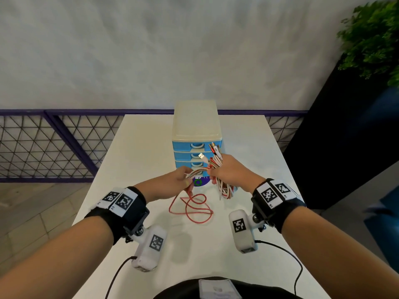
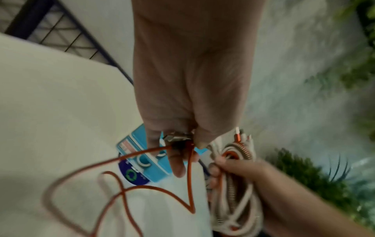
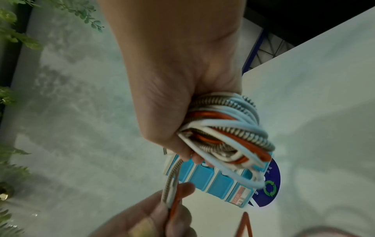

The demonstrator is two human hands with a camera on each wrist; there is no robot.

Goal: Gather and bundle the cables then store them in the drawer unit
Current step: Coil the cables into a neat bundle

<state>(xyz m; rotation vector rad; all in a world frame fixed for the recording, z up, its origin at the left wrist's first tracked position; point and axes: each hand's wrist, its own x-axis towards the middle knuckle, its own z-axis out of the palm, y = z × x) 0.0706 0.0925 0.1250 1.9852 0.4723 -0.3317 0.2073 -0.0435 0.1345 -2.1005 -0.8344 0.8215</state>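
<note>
On a white worktop before a pale wall, the right hand clenches a coiled bundle of cables, plugs poking above its fingers. Just beside it, the left hand pinches a braided cable and a red cable whose loops trail on the worktop below. The blue drawer unit stands just beyond both hands, drawers shut.

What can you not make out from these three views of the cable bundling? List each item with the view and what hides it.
- Number of cables in the bundle: right wrist view, strands overlap inside the right hand.
- What the left hand pinches: left wrist view, motion blur.
- Bottom drawer of the drawer unit: head view, both hands cover it.
- Round purple sticker text: right wrist view, cut off by the unit.
</note>
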